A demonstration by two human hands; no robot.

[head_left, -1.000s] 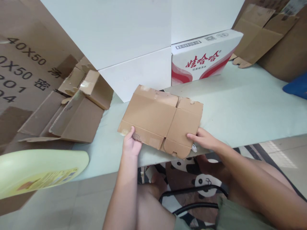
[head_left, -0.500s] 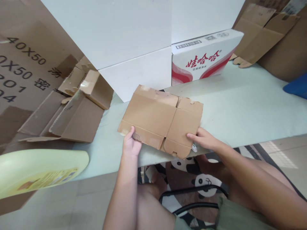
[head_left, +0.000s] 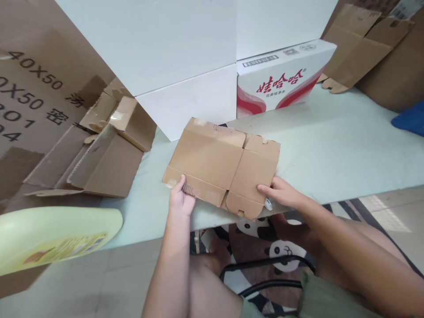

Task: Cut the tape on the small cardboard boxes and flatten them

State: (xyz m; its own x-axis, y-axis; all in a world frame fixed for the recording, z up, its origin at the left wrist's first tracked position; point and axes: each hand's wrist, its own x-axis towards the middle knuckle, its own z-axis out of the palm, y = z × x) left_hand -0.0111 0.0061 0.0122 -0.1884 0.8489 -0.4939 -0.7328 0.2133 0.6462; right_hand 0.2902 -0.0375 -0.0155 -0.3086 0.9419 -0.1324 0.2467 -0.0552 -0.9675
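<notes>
A flattened brown cardboard box [head_left: 208, 157] with creased flaps and cut tabs is held tilted above the front of the covered table. My left hand [head_left: 181, 198] grips its lower left edge, thumb on top and fingers hidden underneath. At the right edge, my right hand [head_left: 281, 191] pinches the cardboard, its thumb lying on the upper face and the other fingers behind. A small white piece [head_left: 268, 204] shows just under the cardboard by my right hand; what it is I cannot make out.
Pale green cloth covers the table [head_left: 331, 150]. White boxes [head_left: 188, 99] and a red-and-white carton [head_left: 278, 84] stand at the back. Opened cardboard boxes [head_left: 109, 159] sit at left, behind a light green bottle [head_left: 59, 234]. More folded cardboard [head_left: 361, 53] and a blue object [head_left: 410, 119] are at right.
</notes>
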